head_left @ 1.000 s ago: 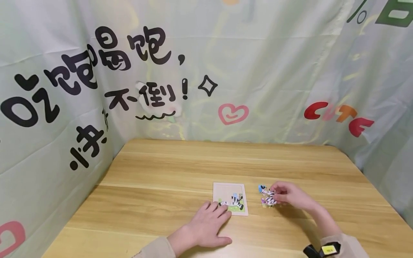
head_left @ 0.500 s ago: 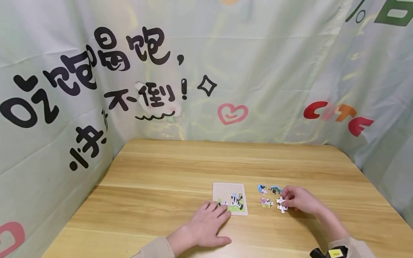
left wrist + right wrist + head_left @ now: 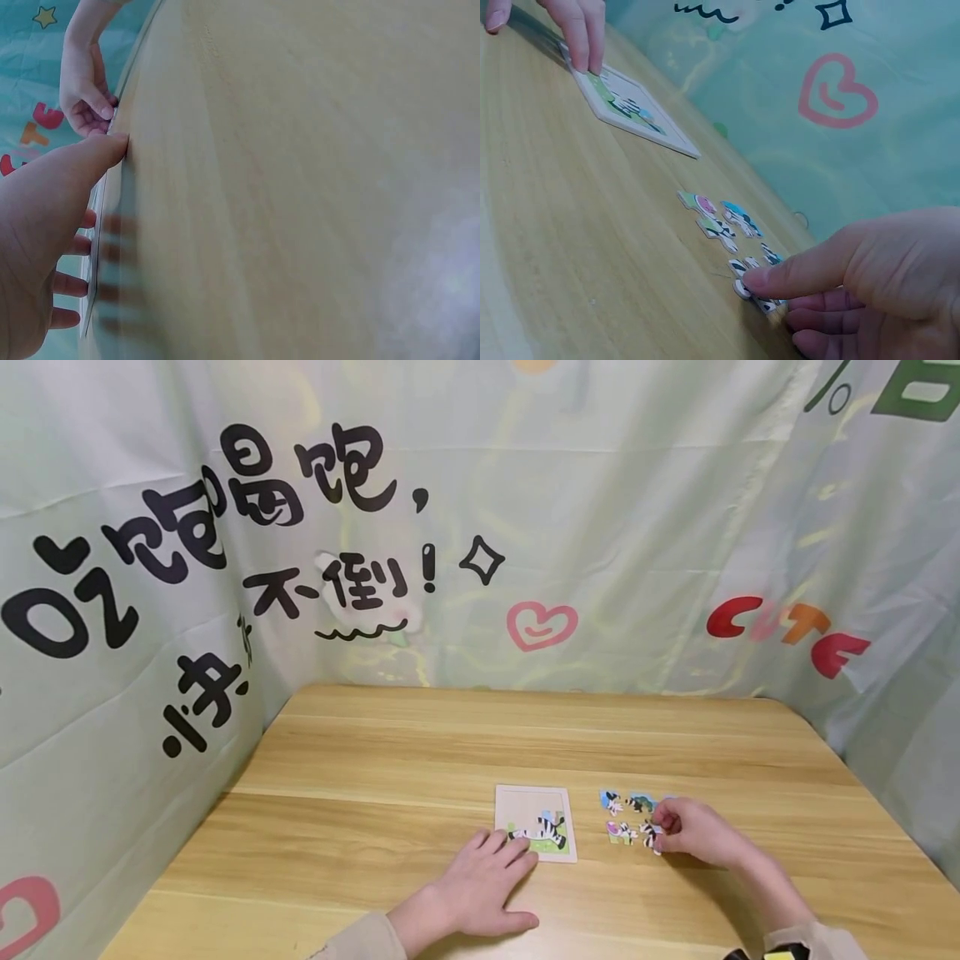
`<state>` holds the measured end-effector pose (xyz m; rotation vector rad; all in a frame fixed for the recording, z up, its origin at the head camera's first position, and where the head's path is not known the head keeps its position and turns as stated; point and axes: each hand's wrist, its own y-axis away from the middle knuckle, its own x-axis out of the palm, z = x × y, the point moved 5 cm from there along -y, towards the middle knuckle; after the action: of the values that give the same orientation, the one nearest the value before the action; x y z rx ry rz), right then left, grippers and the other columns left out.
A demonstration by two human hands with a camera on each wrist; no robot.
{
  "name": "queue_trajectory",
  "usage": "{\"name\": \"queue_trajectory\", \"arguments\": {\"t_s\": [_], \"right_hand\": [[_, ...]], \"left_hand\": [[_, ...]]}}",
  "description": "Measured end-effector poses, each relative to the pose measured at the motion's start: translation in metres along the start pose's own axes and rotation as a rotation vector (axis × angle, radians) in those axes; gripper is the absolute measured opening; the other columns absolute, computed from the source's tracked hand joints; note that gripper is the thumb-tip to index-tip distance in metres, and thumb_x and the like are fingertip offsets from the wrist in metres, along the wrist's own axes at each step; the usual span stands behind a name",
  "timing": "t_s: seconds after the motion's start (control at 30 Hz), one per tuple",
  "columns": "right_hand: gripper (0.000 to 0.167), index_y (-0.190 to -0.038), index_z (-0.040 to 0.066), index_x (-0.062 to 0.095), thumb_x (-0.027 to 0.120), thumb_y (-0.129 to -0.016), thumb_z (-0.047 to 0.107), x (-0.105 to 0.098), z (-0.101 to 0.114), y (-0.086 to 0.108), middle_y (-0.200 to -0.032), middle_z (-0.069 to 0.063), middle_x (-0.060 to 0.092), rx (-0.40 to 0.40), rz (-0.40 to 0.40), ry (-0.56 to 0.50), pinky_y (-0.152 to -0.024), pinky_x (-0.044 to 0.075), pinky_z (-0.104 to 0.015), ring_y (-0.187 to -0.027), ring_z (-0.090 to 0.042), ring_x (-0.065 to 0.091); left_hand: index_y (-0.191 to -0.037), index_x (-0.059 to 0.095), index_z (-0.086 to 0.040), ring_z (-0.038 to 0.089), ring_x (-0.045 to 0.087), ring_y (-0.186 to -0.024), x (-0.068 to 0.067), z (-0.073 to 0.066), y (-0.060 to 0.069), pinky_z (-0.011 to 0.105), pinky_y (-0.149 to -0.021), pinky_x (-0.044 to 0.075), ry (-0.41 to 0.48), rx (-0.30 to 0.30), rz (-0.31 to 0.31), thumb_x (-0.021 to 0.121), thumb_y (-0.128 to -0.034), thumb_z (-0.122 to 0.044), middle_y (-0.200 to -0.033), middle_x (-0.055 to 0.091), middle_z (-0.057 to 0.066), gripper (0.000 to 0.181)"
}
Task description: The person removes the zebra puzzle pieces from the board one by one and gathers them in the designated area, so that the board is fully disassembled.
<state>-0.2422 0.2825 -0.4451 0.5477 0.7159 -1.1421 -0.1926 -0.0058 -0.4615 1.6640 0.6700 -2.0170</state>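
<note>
A square puzzle board [image 3: 528, 800] with a pale rim lies on the table, its lower part showing a zebra picture. My left hand [image 3: 486, 883] rests with spread fingers on the board's near left corner. To the right of the board, my right hand [image 3: 699, 835] pinches a black-and-white striped puzzle piece [image 3: 648, 837], with the thumb on top in the right wrist view. Beside it lie a puzzle piece with a pink patch [image 3: 620, 832], a blue-cornered puzzle piece [image 3: 611, 802] and a blue-green puzzle piece [image 3: 640, 802]. Another bluish piece [image 3: 670, 797] is mostly hidden behind the right hand.
The wooden table [image 3: 420, 743] reaches back to a printed curtain [image 3: 630, 527] that hangs behind and along both sides. The board and loose pieces lie near the table's middle, right of centre.
My right hand moved right from over the pieces, uncovering several, then slightly back left. The striped piece in its fingers, earlier showing mostly white, now shows stripes. The left hand stays still.
</note>
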Motion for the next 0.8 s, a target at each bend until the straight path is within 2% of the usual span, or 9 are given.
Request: {"name": "queue_trajectory", "arguments": {"t_s": [0.13,0.27,0.5,0.7,0.8], "right_hand": [[0.026,-0.085,0.002,0.058,0.077,-0.07,0.011,-0.001,0.001,0.0,-0.076,-0.001,0.054,-0.01,-0.001,0.027,-0.061,0.043,-0.025,-0.07,-0.011,0.049],[0.022,-0.085,0.003,0.059,0.075,-0.075,0.015,-0.002,0.004,-0.001,-0.075,0.0,0.055,0.012,-0.025,0.026,-0.061,0.044,-0.024,-0.068,-0.009,0.05],[0.018,-0.09,0.005,0.06,0.07,-0.081,0.016,0.001,0.03,-0.017,-0.077,0.002,0.054,-0.012,-0.107,0.067,-0.063,0.044,-0.026,-0.071,-0.011,0.05],[0.02,-0.097,0.002,0.061,0.069,-0.081,0.012,0.023,0.054,-0.04,-0.08,0.002,0.056,-0.045,-0.044,0.0,-0.063,0.046,-0.026,-0.073,-0.013,0.052],[0.022,-0.099,0.0,0.061,0.069,-0.08,0.009,0.037,0.063,-0.05,-0.084,-0.001,0.058,-0.068,-0.018,-0.043,-0.067,0.047,-0.029,-0.078,-0.015,0.054]], "left_hand": [[-0.134,0.045,-0.022,0.017,0.04,-0.115,0.001,0.0,0.0,0.039,-0.096,0.034,-0.001,0.001,-0.01,0.038,-0.0836,-0.07,-0.135,0.043,-0.002,0.07],[-0.134,0.045,-0.021,0.017,0.04,-0.116,0.002,0.0,0.0,0.04,-0.096,0.034,-0.005,0.004,-0.011,0.037,-0.0838,-0.07,-0.135,0.043,-0.001,0.071],[-0.136,0.044,-0.02,0.019,0.04,-0.119,0.002,0.0,0.001,0.041,-0.098,0.034,-0.017,-0.001,-0.003,0.036,-0.0842,-0.07,-0.138,0.042,0.0,0.072],[-0.135,0.044,-0.021,0.018,0.04,-0.118,0.002,0.0,0.001,0.04,-0.097,0.034,-0.016,0.006,-0.02,0.037,-0.084,-0.07,-0.136,0.043,0.0,0.071],[-0.135,0.045,-0.02,0.018,0.041,-0.117,0.001,0.0,0.001,0.04,-0.097,0.034,-0.01,0.015,-0.035,0.038,-0.084,-0.069,-0.135,0.044,0.0,0.071]]}}
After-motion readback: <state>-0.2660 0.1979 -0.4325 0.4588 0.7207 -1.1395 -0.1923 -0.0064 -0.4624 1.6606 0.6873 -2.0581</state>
